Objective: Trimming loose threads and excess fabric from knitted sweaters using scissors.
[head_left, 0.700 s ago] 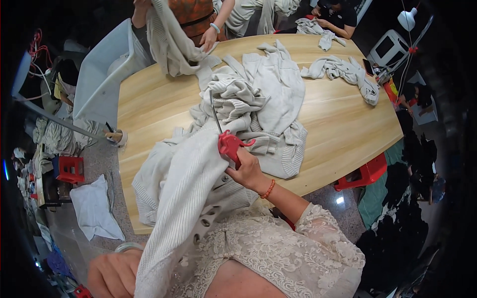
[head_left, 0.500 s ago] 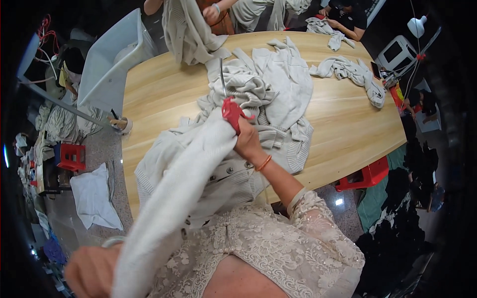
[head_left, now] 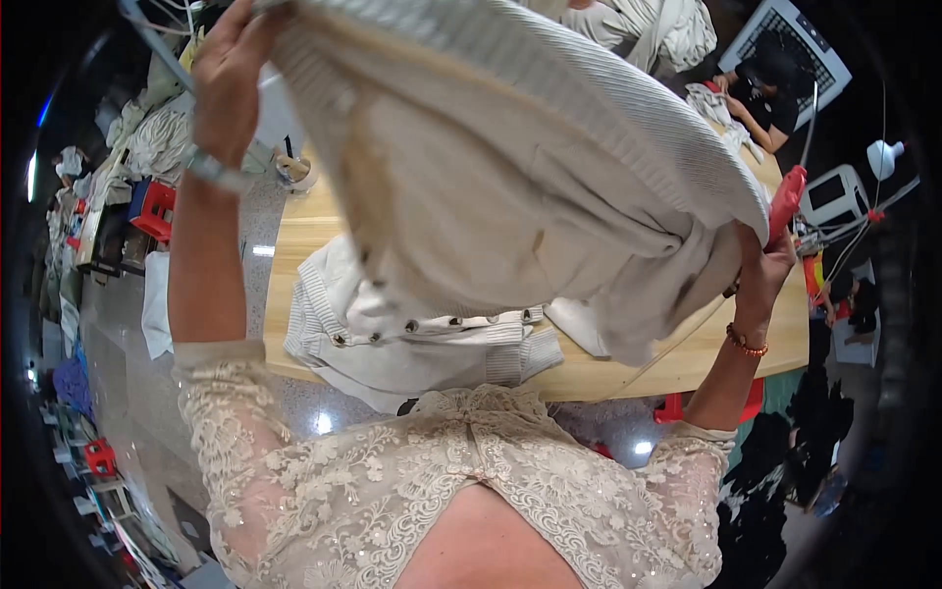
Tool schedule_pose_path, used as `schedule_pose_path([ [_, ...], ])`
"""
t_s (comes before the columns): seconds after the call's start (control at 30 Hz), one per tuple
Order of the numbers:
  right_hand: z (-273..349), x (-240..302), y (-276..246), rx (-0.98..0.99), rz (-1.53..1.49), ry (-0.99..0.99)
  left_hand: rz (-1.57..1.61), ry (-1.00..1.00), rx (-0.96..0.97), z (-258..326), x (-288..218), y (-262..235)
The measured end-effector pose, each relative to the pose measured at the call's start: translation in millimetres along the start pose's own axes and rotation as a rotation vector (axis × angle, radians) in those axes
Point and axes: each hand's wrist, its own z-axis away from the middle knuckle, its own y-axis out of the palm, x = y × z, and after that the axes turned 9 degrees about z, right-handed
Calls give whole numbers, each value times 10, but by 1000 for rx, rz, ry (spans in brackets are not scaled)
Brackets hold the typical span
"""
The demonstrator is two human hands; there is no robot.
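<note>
A light grey knit cardigan [head_left: 530,187] hangs spread in the air between my two hands, its ribbed edge along the top. At the upper left my left hand [head_left: 231,88] is closed on one end of that edge. My right hand [head_left: 765,265], over on the right, grips the other end. The same hand also holds a red-handled tool [head_left: 788,201] with a narrow metal tip pointing up; its exact kind is unclear. Beneath, another buttoned knit cardigan [head_left: 432,348] lies at the near edge of the wooden table [head_left: 687,358], partly hidden by the raised one.
A person [head_left: 765,93] handles pale knitwear at the far right. More knit garments [head_left: 677,34] lie beyond the raised cardigan. A cup-like container [head_left: 294,175] stands at the table's left edge. Red stools [head_left: 154,209] and piled garments [head_left: 152,142] are on the left, black cloth [head_left: 785,471] on the right.
Both hands have risen and moved apart, stretching a cardigan between them. The right hand with the red-handled tool has moved right; the left has gone from low left to upper left.
</note>
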Motion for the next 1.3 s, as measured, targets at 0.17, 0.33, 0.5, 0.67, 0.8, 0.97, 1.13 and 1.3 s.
schedule_pose_path([
  [0.17, 15, 219, 14, -15, 106, -49, -190, 265, 44, -456, 116, 306],
  [0.33, -8, 595, 525, 297, 38, -96, -257, 179, -238, -418, 262, -406],
  [0.5, 25, 711, 1354, 886, -27, 127, -903, 21, -364, -23, 1108, -1449],
  [0.67, 674, -262, 2390, 754, 447, -35, -869, -108, 81, 1734, 1982, -1440],
  [0.8, 1504, -519, 2190, 920, 439, 153, -822, -229, 395, 2915, 1923, -468],
  [0.97, 2511, -789, 2055, 890, 605, -60, -824, -181, 422, 3063, 2067, -5],
  [1.13, 2805, -1103, 2147, 824, 717, 80, -962, -78, 490, 2887, 2326, 174],
  [1.3, 2017, -1115, 1968, 861, 231, 110, -953, 50, 547, 2746, 2439, 63],
])
